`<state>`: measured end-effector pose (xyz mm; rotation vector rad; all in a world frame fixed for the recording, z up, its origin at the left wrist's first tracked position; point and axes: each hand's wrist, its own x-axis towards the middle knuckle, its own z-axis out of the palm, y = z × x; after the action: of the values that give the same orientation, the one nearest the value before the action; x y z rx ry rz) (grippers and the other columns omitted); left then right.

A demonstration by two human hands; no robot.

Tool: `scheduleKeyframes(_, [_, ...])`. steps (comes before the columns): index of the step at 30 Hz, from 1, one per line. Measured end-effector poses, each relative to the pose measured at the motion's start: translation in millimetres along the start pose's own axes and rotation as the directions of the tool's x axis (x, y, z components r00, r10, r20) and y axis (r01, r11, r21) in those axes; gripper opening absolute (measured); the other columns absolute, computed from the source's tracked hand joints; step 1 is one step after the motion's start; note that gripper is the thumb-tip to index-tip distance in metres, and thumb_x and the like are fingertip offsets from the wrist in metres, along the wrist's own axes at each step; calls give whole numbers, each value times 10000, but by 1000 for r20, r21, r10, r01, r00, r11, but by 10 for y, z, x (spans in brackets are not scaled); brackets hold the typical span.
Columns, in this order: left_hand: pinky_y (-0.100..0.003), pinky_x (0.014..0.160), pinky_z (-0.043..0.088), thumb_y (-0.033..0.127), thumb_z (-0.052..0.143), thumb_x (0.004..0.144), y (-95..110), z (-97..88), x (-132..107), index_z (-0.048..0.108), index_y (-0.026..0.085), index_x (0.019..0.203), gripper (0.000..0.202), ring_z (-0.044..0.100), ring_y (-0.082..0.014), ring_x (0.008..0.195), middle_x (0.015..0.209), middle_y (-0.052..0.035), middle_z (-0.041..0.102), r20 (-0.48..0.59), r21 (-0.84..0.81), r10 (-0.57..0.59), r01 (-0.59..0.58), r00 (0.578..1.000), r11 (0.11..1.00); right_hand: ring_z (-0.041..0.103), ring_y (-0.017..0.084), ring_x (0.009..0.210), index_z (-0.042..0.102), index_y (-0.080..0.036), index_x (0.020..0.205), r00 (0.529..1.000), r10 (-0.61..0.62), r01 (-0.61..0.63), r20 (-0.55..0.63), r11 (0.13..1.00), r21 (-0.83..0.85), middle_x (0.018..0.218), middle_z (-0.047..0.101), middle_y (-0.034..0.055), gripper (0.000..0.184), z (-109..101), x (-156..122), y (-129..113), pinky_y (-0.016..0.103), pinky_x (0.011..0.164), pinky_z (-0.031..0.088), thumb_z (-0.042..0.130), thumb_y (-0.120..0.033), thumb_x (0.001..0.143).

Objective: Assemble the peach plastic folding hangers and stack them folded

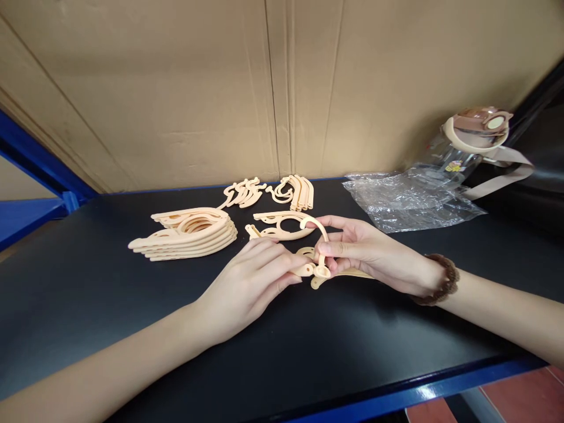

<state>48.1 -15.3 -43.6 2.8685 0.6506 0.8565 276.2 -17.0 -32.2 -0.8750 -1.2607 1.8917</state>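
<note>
Over the middle of a black table (110,305), both my hands meet on a peach plastic hanger piece (318,269) with a curved hook rising from it. My left hand (251,282) pinches its left end, fingers closed. My right hand (370,252), with a brown band at the wrist, grips the hook and the right arm of the piece. Just behind my hands lies a single peach hanger part (277,226).
A stack of peach hanger arms (187,234) lies to the left. Two small piles of peach hooks (243,192) and curved parts (297,192) sit by the cardboard wall (198,88). Crumpled clear plastic (405,197) and a water bottle (471,141) lie at the right. Blue shelf edge (418,393) in front.
</note>
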Motion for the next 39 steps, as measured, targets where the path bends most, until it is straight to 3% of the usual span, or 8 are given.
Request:
scheduleKeyframes(10, [-289,835,423,131,462,946,-17,15,-18,556,181,1081,172,525,-158,884,926,-30,636,-6,-57,-6,6,1000,998,625,81,677,502,-192,1245,999,-36,36,-18,999,-30,771,654,-20,496,3,-3,21,263,778,563,716,-239,800])
scheduleKeyframes(20, [-352,1033,378,116,465,946,-10,42,-21,552,179,1090,180,592,-123,907,978,-20,671,-46,-82,44,-48,998,995,671,101,695,507,-199,1011,987,-160,161,17,978,-136,758,699,-13,266,-21,24,36,237,721,544,691,-220,822])
scheduleKeyframes(23, [-339,975,414,121,468,946,13,50,-21,555,174,1078,167,592,-128,857,934,-29,669,-57,-65,68,-71,996,995,678,105,689,494,-201,995,985,-170,171,21,974,-148,769,706,-7,253,-7,5,20,246,715,550,683,-205,828])
scheduleKeyframes(28, [-272,733,432,140,470,950,57,33,-26,556,165,1092,167,555,-139,785,896,-43,657,-67,4,69,-69,995,998,674,96,649,481,-202,968,984,-179,174,-9,967,-187,707,694,-39,285,17,-33,-17,226,684,555,709,-180,798])
scheduleKeyframes(39, [-259,681,423,153,460,955,58,40,-23,558,152,1090,166,546,-134,715,829,-37,651,-85,101,81,-72,993,992,659,92,608,490,-195,920,976,-204,180,-75,952,-248,658,664,-55,302,35,-44,-55,229,656,552,745,-210,759])
